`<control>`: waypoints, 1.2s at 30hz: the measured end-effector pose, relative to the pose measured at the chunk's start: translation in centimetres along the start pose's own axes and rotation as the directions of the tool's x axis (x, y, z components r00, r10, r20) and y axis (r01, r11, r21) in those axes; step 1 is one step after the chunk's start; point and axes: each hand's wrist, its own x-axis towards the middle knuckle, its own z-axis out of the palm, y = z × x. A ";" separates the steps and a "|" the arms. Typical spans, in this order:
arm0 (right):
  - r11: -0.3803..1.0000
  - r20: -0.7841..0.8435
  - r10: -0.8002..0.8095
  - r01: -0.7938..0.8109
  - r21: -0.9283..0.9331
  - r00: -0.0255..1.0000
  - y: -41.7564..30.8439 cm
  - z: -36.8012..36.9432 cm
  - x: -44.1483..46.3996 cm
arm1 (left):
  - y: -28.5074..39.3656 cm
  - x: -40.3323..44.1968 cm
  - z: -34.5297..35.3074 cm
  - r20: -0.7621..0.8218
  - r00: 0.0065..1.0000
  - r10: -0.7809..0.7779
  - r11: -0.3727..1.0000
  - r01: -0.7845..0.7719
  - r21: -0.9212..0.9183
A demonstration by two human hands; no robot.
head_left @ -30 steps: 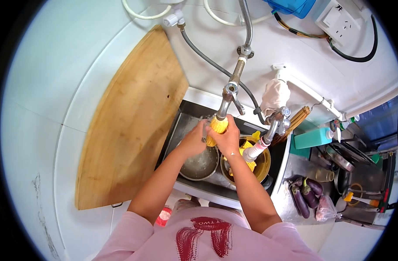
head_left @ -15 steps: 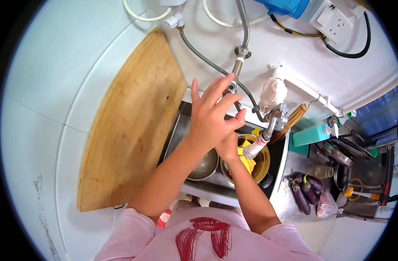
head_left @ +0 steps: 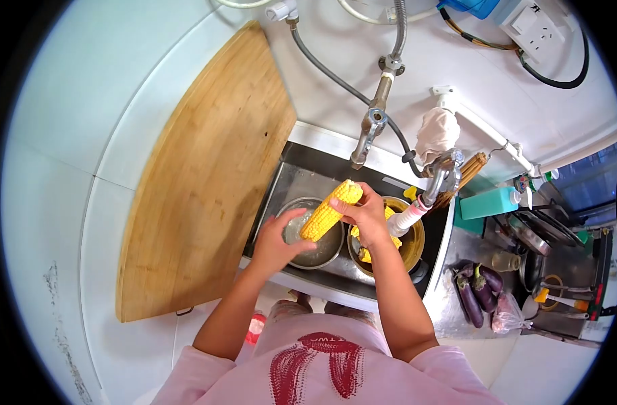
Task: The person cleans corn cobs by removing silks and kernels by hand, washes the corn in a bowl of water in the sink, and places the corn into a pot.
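A yellow corn cob (head_left: 327, 214) is tilted over the sink, its upper end held by my right hand (head_left: 368, 219). My left hand (head_left: 279, 243) is spread, fingers apart, just left of the cob's lower end. Below the cob sits a metal bowl of water (head_left: 314, 259). To its right, a golden pot (head_left: 412, 250) holds pieces of yellow corn, partly hidden by my right hand and a white spout. The metal faucet (head_left: 370, 135) points down above the cob, and no water stream shows.
A large wooden board (head_left: 204, 169) stands left of the sink (head_left: 302, 177). A second tap (head_left: 445, 172) hangs over the pot. On the right counter are eggplants (head_left: 480, 293), a plastic bag (head_left: 507, 314), a teal bottle (head_left: 489, 202) and pans (head_left: 530, 236).
My left hand was raised before the faucet half a second ago and is now lowered beside the cob. The water stream at the faucet has stopped. The cob is now below the faucet in my right hand.
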 end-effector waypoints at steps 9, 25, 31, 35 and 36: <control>0.989 0.265 -0.107 0.074 0.132 0.958 1.4 2.1 -1.2 | -0.7 -1.7 2.5 -0.055 0.972 -0.230 0.856 0.176 -0.486; 0.980 0.159 -0.198 0.200 0.003 0.967 -0.2 3.1 -2.5 | 2.3 -2.3 1.5 -0.438 0.898 0.040 0.999 -0.042 0.004; 0.997 0.174 -0.032 0.020 0.070 0.984 -1.1 3.3 -3.0 | 2.6 -1.3 0.5 -0.429 0.898 0.101 0.995 -0.096 0.034; 0.982 0.242 0.012 -0.058 0.182 0.970 -1.4 3.0 -2.8 | 4.2 -2.1 -1.2 -0.322 0.915 0.244 0.968 -0.209 0.138; 0.976 0.246 0.019 -0.072 0.206 0.969 -1.4 3.0 -2.8 | 4.8 -2.4 -1.4 -0.323 0.915 0.241 0.969 -0.207 0.136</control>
